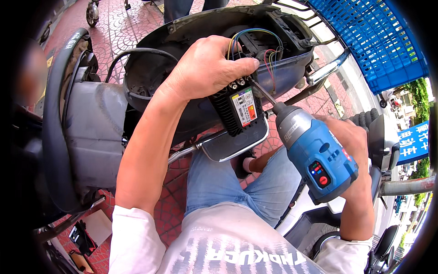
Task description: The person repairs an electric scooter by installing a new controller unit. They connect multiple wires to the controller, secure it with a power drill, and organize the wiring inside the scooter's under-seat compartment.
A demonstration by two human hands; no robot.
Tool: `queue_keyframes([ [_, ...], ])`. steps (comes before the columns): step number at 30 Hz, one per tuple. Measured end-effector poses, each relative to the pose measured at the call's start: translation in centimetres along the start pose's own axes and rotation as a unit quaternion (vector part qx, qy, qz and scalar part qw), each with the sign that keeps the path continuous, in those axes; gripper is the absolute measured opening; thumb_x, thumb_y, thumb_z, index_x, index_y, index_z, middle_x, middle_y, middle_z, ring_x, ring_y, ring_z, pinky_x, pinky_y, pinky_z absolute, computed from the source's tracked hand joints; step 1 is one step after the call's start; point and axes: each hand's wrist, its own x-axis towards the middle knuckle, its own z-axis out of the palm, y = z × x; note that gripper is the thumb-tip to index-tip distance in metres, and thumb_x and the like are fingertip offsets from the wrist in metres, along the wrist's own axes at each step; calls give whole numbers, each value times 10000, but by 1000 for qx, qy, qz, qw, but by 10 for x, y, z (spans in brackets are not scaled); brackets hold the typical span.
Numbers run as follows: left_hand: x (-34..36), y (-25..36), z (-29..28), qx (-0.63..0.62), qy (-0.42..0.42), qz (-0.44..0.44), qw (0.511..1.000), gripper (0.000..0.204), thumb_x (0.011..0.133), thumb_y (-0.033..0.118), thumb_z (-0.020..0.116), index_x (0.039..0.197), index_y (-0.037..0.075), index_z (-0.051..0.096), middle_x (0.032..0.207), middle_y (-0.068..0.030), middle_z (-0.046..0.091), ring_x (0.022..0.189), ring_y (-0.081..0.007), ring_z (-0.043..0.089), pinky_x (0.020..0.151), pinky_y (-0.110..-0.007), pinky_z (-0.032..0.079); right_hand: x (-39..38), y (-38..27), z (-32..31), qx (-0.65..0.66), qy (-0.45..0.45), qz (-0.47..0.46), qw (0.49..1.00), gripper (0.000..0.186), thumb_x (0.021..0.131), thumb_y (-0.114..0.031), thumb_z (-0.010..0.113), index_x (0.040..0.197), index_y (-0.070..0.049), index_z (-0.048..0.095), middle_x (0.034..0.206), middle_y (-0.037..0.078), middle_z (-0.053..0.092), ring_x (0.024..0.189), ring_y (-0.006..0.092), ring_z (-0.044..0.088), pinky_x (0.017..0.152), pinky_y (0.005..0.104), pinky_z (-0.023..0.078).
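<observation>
My right hand (349, 137) is wrapped around a blue cordless impact driver (315, 155). Its long bit (263, 92) points up and left to the screw terminals (237, 84) of a black finned motor controller (224, 109). This controller bears a white and orange label (245, 108) and stands tilted against the scooter body, above a silver-edged footrest (237, 141). My left hand (212, 68) is closed over the controller's terminal end, thumb beside the bit, its other fingertips partly hidden. Thin coloured wires (258, 30) loop past these fingers.
The opened scooter body (150, 73) lies across the space before me, with a black cable (141, 49) arching over it. A blue plastic crate (374, 41) sits at upper right. Another person's legs (180, 9) stand beyond. Red paving (123, 27) surrounds the scooter; a dark case (83, 237) lies lower left.
</observation>
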Motion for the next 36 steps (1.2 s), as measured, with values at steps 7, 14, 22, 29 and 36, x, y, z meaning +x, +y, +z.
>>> queue_keyframes([
  [7,-1,2,3,7,14,1,1000,347,958,321,802,899,-16,751,758,-4,683,741,-67,615,684,-288,514,-6,-16,-6,-155,-6,-14,988,403,736,-221,784,1106,-60,779,772,92,661,704,307,654,651,402,402],
  [14,-2,4,5,4,29,-21,999,356,960,330,797,846,-3,740,735,12,654,723,-61,584,666,-291,491,-26,5,11,28,19,12,999,348,699,-257,822,966,-49,742,765,106,657,699,321,658,661,394,429],
  [22,-4,4,7,16,48,-21,999,376,951,352,797,855,-7,743,732,6,654,720,-72,587,670,-305,496,-29,13,26,49,45,-6,998,320,702,-258,821,930,-53,729,744,102,634,666,327,626,654,404,411],
  [29,-6,13,8,44,53,-28,997,388,930,359,813,862,-18,751,710,-11,649,714,-78,590,672,-305,501,-18,1,15,10,48,-4,999,294,711,-215,800,952,-62,728,740,109,633,666,340,630,650,434,408],
  [36,-8,7,5,27,64,-4,998,413,919,377,825,864,-24,742,693,-21,632,706,-87,585,654,-316,497,9,-12,-18,-79,-40,-20,996,380,651,-285,800,921,-39,697,750,133,638,691,351,647,654,410,397],
])
